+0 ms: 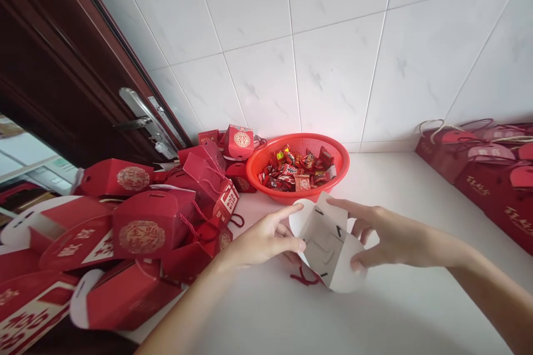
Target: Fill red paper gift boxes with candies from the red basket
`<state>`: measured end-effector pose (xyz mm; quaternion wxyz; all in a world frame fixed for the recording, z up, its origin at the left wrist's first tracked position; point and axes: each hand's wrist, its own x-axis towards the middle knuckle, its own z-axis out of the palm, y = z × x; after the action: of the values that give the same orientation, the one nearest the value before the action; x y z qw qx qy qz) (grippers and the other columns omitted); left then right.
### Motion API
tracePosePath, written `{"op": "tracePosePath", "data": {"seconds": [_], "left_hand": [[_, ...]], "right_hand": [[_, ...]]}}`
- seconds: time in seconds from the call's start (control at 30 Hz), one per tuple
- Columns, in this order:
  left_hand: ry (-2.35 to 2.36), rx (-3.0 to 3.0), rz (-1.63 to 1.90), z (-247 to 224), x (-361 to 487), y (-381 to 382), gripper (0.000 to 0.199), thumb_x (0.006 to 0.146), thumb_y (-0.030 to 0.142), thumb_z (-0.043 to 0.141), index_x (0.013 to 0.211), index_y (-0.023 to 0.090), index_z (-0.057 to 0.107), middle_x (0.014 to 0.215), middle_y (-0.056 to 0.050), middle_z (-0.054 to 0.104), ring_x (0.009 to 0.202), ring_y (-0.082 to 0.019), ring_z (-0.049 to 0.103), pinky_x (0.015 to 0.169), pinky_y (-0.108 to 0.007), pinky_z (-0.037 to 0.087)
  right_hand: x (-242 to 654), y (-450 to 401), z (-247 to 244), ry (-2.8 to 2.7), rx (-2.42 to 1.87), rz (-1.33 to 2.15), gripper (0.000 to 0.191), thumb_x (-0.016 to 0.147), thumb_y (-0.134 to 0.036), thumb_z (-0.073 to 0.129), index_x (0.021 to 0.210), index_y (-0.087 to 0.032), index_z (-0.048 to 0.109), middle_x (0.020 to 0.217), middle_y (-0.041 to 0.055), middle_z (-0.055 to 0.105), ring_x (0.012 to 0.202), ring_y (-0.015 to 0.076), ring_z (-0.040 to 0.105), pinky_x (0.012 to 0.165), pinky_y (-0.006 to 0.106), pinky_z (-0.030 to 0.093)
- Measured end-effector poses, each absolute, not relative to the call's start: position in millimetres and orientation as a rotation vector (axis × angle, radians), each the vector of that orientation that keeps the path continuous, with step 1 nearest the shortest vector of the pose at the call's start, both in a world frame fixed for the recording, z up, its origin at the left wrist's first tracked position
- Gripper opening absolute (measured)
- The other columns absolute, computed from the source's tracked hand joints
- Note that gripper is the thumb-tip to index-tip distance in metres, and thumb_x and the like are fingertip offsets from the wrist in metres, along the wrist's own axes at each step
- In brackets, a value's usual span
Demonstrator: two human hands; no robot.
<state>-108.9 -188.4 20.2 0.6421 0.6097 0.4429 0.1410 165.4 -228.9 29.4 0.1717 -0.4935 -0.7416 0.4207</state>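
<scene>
Between my hands is a small paper gift box (327, 249), its flaps spread and its white inside facing up at me. My left hand (266, 236) grips the box's left side, the thumb on its edge. At the opposite side my right hand (385, 233) holds a flap between thumb and fingers. A dark red cord (306, 277) hangs out under the box onto the white tabletop. The outer face of the box is hidden from me. Just beyond it stands a red plastic basket (297, 198) holding many wrapped candies (291, 169).
Red candy boxes (156, 224) with gold print and cords are heaped on the left, some with flaps raised. Several dark red gift bags (483, 177) with rope handles stand at the right by the tiled wall (333, 66). A brown door (62, 55) is at the upper left.
</scene>
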Motion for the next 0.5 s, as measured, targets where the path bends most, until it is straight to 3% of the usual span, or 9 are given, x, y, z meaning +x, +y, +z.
{"op": "tracePosePath", "data": {"seconds": [0.1, 0.33, 0.5], "left_hand": [[1.017, 1.332, 0.258, 24.9, -104.4, -189.5, 0.103, 0.081, 0.034, 0.077, 0.163, 0.026, 0.015, 0.079, -0.001, 0.073, 0.069, -0.022, 0.073, 0.071, -0.036, 0.057], [0.898, 1.24, 0.345, 17.5, -108.9, -190.6, 0.108, 0.077, 0.025, 0.078, 0.163, 0.023, 0.012, 0.081, -0.001, 0.075, 0.079, -0.023, 0.073, 0.082, -0.039, 0.055], [0.852, 1.295, 0.319, 9.3, -121.1, -190.3, 0.116, 0.072, 0.021, 0.083, 0.163, 0.024, 0.01, 0.092, -0.005, 0.077, 0.088, -0.022, 0.072, 0.087, -0.037, 0.051]], "right_hand": [[165.0, -229.1, 29.0, -2.104, -1.439, 1.227, 0.102, 0.07, -0.038, 0.079, 0.159, -0.029, 0.03, 0.094, 0.0044, 0.069, 0.083, 0.0225, 0.066, 0.064, 0.026, 0.051], [167.1, -229.6, 28.6, -2.08, -1.45, 1.267, 0.104, 0.071, -0.034, 0.079, 0.161, -0.03, 0.026, 0.094, 0.0044, 0.069, 0.082, 0.0219, 0.067, 0.057, 0.023, 0.049], [168.1, -227.2, 27.5, -2.101, -1.4, 1.28, 0.103, 0.072, -0.036, 0.079, 0.161, -0.03, 0.027, 0.1, 0.0054, 0.069, 0.086, 0.0221, 0.066, 0.062, 0.025, 0.051]]}}
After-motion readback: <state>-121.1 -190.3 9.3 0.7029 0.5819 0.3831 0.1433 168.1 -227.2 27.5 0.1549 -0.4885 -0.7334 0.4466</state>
